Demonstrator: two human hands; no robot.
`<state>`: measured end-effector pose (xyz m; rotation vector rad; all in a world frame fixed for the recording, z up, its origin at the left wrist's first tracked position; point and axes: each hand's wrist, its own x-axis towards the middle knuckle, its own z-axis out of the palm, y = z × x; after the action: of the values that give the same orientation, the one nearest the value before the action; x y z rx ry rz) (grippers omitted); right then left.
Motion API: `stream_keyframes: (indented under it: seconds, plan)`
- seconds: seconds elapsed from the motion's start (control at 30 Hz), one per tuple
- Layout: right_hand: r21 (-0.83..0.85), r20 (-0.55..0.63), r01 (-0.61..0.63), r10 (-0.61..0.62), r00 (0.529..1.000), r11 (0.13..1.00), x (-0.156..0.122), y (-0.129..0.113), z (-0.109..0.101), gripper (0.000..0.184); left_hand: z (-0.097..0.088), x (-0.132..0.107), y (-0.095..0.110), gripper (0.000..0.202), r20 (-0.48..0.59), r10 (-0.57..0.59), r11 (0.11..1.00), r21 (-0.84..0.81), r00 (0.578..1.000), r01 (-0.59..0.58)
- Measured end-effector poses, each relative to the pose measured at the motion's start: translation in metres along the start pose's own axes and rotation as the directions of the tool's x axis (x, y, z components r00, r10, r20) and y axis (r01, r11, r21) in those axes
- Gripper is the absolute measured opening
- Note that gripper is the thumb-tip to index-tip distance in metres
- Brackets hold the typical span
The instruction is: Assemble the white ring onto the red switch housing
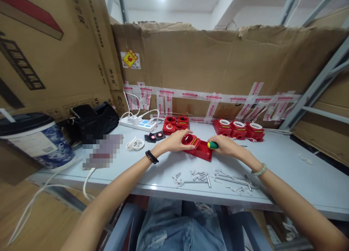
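A red plastic housing (200, 149) with a round opening lies on the grey table (286, 160) in front of me. My left hand (176, 141) grips its left end, fingers over the round opening. My right hand (225, 145) holds a screwdriver with a green and yellow handle (212, 145), set against the housing's right side. Its tip is hidden. Loose metal screws and rods (203, 176) lie just in front of the housing, nearer to me.
Red housings stand in a row (239, 129) at the back right, two more (176, 124) at the back centre. A white power strip (139, 124), black bag (95, 122), small black parts (155, 136), white bucket (34, 140) sit left. Cardboard walls surround the table.
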<state>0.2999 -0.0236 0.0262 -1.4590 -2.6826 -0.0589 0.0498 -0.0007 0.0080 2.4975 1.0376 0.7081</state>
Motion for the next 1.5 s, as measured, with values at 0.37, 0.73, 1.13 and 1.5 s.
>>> stream_keyframes:
  seconds: [0.37,0.73,1.13,1.5]
  plan:
    - [0.367,-0.26,-0.002,0.105,0.96,0.93,0.003,-0.014,-0.006,0.036,-0.041,-0.019,-0.003,0.048,-0.197,0.054,0.997,-0.037,0.979,-0.063]
    - [0.841,-0.075,-0.043,0.196,0.978,0.539,0.017,-0.037,-0.032,0.046,-0.025,-0.021,0.024,0.055,-0.304,0.382,0.915,-0.007,0.873,-0.403]
    - [0.894,-0.117,-0.008,0.251,0.961,0.447,0.003,-0.023,-0.036,0.044,-0.051,-0.04,0.024,0.047,-0.326,0.294,0.956,0.088,0.899,-0.281]
    - [0.884,-0.225,0.019,0.388,0.894,0.468,0.003,-0.019,-0.032,0.055,-0.117,-0.138,-0.081,0.073,0.134,-0.52,0.842,0.251,0.844,0.478]
